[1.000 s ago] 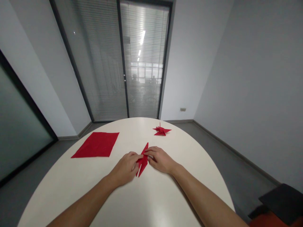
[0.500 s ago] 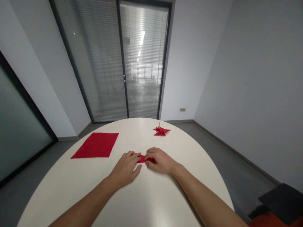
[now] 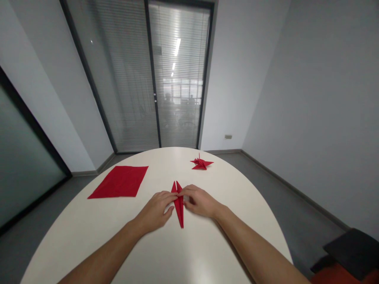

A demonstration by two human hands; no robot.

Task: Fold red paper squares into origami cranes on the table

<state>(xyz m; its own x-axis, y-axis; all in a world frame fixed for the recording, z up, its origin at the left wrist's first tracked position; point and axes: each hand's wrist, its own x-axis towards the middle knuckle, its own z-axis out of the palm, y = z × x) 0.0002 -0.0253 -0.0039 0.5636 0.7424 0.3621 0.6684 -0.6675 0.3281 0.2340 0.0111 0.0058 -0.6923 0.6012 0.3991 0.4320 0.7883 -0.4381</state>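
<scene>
A narrow folded red paper [image 3: 179, 211] lies on the table in front of me, its split points facing away and one long point towards me. My left hand [image 3: 156, 209] rests at its left side, fingers stretched over the middle and the thumb apart from the paper: it is open. From the right, my right hand [image 3: 198, 200] closes on the same paper, fingertips on top and the thumb by its right edge. Part of the paper's middle is hidden under the fingers. Beyond my right hand stands a red origami crane [image 3: 201, 163].
A flat red sheet of paper [image 3: 120, 182] lies to the left on the round white table [image 3: 154, 252]. At the lower right is a black and orange-red object, perhaps a chair [image 3: 353, 252]. Glass panels with blinds [image 3: 180, 118] stand behind the table.
The red paper, earlier a short strip mostly covered by my hands, now shows long points extending away from and towards me. My hands have barely shifted. The crane and flat sheet stay put.
</scene>
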